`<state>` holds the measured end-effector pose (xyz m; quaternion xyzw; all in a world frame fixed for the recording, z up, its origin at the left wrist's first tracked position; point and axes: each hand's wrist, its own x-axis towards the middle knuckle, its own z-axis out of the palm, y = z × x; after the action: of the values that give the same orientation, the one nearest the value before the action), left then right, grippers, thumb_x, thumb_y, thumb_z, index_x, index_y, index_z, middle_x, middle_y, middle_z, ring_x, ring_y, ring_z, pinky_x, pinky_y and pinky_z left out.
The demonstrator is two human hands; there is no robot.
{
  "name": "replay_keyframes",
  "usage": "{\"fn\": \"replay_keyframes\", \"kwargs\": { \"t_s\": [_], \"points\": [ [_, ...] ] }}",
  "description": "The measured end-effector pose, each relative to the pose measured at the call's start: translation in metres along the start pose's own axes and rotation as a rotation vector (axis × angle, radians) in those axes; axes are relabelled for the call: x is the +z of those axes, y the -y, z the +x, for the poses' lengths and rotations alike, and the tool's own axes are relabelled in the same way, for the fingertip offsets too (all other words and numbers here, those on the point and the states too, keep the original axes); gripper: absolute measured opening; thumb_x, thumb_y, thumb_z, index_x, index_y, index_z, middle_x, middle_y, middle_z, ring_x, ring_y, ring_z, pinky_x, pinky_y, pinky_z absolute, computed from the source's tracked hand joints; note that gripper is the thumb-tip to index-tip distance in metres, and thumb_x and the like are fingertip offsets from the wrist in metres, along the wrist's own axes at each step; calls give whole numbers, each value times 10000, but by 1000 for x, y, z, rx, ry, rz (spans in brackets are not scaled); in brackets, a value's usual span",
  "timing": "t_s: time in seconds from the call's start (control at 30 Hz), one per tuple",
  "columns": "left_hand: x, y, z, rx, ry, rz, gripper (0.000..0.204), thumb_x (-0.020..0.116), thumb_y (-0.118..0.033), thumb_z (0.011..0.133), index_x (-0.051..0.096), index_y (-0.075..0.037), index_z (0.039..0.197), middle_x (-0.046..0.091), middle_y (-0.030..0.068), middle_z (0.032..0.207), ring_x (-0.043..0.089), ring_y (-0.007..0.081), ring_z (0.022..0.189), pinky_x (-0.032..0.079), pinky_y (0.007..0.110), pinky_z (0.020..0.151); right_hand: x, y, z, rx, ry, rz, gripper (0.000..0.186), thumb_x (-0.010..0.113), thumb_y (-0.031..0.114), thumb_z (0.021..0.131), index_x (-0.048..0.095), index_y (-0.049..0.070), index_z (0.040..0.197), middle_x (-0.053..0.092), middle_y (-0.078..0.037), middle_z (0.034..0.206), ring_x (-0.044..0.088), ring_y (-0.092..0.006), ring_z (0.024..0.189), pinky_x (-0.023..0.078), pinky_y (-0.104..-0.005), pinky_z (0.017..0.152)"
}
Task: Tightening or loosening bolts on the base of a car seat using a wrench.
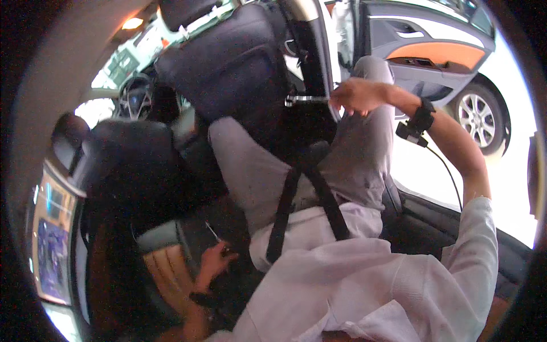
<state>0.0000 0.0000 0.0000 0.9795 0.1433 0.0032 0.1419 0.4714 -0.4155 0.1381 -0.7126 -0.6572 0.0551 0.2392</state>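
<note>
Rear cabin of a car, seen from the wearer's head. The right hand (356, 94) is raised at arm's length, its fingers pinched together on the end of a seat belt tongue (305, 100), a flat, bright metal piece whose dark webbing runs down the pillar just beside the hand. A black strap with a small boxy device (415, 126) circles the right wrist, and a thin cable hangs from it along the forearm. The left hand (215, 257) lies low beside the hip, fingers curled loosely around a thin, pale, stick-like item (212, 231); what that item is cannot be told. A dark band sits on the left wrist.

Between the hands lie the person's grey-trousered legs (353, 165), smooth cloth, and a soft white garment (364, 285) crossed by two black straps. Ahead of the right hand stands the dark, padded front seat back (233, 68) with its headrest. Left of the left hand are a second dark seat and a tan, ribbed seat cushion (165, 268).

Beyond the right hand, the open rear door (427, 51) shows grey moulded plastic with an orange inset panel. Outside it stands a pale car's wheel (478, 117) on bright, pale ground.
</note>
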Motion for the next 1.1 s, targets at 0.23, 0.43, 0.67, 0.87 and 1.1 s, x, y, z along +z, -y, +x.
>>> {"fn": "replay_keyframes", "kwargs": {
  "t_s": [0.23,0.43,0.67,0.87,1.1],
  "points": [
    [78,-72,-82,-100,414,278,480,636,-455,813,562,-143,1170,679,158,876,648,375,839,500,481,756,66,37,-19,428,93,-354,322,470,286,958,623,13,886,617,-129,680,635,-232,591,491,-394,560],
    [19,-206,43,270,174,84,327,628,-327,832,574,-91,1051,640,171,1008,617,346,959,486,469,779,47,-71,-15,94,557,-595,385,503,331,933,648,-6,815,640,-157,696,643,-308,647,511,-411,581],
    [-166,-188,340,396,-1053,336,305,599,-314,875,600,-126,1114,617,91,1102,549,288,1089,432,420,912,19,-37,57,221,479,-774,349,463,315,946,655,23,928,662,-169,805,654,-353,825,521,-442,715],
    [-217,-197,410,211,-942,347,323,556,-396,893,660,-117,1018,644,105,1057,579,287,1037,461,411,868,-39,-19,12,512,420,-338,333,483,327,924,647,39,958,661,-209,860,639,-408,858,501,-509,734],
    [-283,-130,471,369,-137,51,372,520,-396,915,674,-120,1112,652,138,1111,609,267,1039,441,359,942,-46,-73,7,303,469,-366,279,488,288,929,617,44,886,628,-161,740,628,-364,743,479,-425,648]
  ]
}}
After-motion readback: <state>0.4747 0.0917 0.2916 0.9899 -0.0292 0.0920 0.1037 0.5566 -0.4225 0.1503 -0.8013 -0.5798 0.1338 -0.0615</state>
